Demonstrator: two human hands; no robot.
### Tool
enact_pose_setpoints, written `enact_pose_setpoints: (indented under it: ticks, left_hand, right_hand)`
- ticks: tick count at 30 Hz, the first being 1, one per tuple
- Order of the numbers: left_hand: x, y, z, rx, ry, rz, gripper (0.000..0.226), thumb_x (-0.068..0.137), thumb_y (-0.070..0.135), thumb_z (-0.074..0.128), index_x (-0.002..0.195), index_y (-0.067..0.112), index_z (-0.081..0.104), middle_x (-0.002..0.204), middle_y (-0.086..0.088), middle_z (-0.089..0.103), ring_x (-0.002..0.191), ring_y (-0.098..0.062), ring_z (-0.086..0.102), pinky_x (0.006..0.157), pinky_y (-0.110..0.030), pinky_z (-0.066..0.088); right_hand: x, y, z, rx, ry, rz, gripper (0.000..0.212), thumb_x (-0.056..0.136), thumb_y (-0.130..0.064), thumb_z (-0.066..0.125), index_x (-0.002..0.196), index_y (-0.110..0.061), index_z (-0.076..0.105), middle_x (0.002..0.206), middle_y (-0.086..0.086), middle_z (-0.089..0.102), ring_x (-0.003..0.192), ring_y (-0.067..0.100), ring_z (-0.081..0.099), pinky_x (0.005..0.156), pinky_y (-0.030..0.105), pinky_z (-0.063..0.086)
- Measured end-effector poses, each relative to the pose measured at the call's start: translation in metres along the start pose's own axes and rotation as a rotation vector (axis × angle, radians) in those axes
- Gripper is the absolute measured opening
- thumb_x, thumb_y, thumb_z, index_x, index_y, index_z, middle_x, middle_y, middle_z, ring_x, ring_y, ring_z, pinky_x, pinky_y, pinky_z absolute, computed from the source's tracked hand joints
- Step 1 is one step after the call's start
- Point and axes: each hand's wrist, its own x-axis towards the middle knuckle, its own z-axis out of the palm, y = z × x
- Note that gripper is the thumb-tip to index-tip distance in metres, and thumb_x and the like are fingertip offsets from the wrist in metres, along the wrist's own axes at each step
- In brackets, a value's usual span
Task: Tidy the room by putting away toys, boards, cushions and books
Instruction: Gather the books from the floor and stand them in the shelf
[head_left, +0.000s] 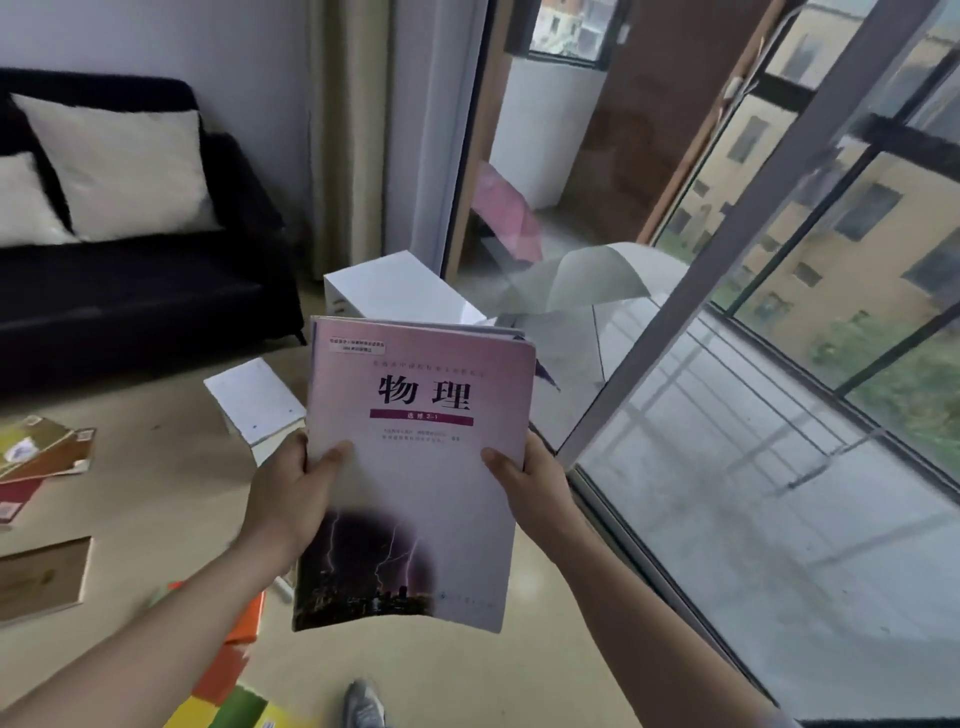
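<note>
While thumbs are pressing the cover, left hand (287, 493) and right hand (540, 488) are gripping the physics textbook (415, 467) by its side edges; open floor (156, 467) is showing beneath.

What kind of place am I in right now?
Probably a home living room: a black fabric sofa with pale square cushions against the wall, a beige curtain beside a glass sliding door, and paperback books strewn on the tan floor, besides the pink textbook being held.

Beige floor (156, 483) with scattered books (44, 449), board (41, 579)
</note>
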Motion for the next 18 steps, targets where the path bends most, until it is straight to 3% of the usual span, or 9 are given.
enact_pose_setpoints:
  ticks: [3, 6, 10, 14, 18]
  left_hand:
    - [0.046, -0.014, 0.003, 0.010, 0.070, -0.054, 0.009, 0.094, 0.024, 0.056, 0.093, 0.015, 0.058, 0.082, 0.011, 0.059, 0.075, -0.006, 0.054, 0.059, -0.022, 0.037]
    - [0.093, -0.025, -0.002, 0.011, 0.098, -0.109, 0.009, 0.092, 0.024, 0.059, 0.083, 0.022, 0.057, 0.083, 0.010, 0.061, 0.080, -0.017, 0.057, 0.062, -0.028, 0.040]
    - [0.138, -0.028, -0.006, 0.000, 0.139, -0.170, 0.016, 0.085, 0.036, 0.066, 0.087, 0.021, 0.058, 0.082, 0.013, 0.060, 0.081, -0.020, 0.055, 0.065, -0.028, 0.041]
    - [0.189, -0.031, -0.005, 0.031, 0.211, -0.238, 0.028, 0.070, 0.049, 0.050, 0.082, 0.024, 0.056, 0.083, 0.006, 0.062, 0.082, -0.024, 0.057, 0.071, -0.035, 0.041]
    - [0.242, -0.038, 0.006, 0.084, 0.278, -0.265, 0.041, 0.071, 0.049, 0.048, 0.094, 0.017, 0.061, 0.087, -0.003, 0.065, 0.083, -0.027, 0.058, 0.071, -0.037, 0.043]
  right_hand:
    - [0.058, -0.004, 0.022, 0.008, -0.077, -0.006, 0.023, 0.093, -0.023, 0.056, 0.115, -0.023, 0.060, 0.107, -0.005, 0.070, 0.095, 0.014, 0.067, 0.085, 0.044, 0.055]
    - [0.114, -0.011, 0.046, -0.016, -0.140, 0.017, 0.021, 0.094, -0.019, 0.056, 0.114, -0.021, 0.060, 0.106, -0.004, 0.069, 0.094, 0.014, 0.066, 0.082, 0.037, 0.055]
    - [0.171, -0.021, 0.071, -0.061, -0.207, 0.034, 0.019, 0.093, -0.020, 0.056, 0.111, -0.022, 0.059, 0.106, -0.004, 0.068, 0.095, 0.014, 0.065, 0.084, 0.038, 0.054]
    - [0.233, -0.032, 0.093, -0.152, -0.285, -0.004, 0.019, 0.093, -0.022, 0.055, 0.110, -0.021, 0.063, 0.101, -0.005, 0.069, 0.090, 0.012, 0.064, 0.072, 0.027, 0.050]
    - [0.304, -0.038, 0.113, -0.209, -0.343, -0.002, 0.021, 0.094, -0.024, 0.055, 0.114, -0.020, 0.060, 0.102, -0.008, 0.065, 0.085, 0.008, 0.059, 0.061, 0.014, 0.043]
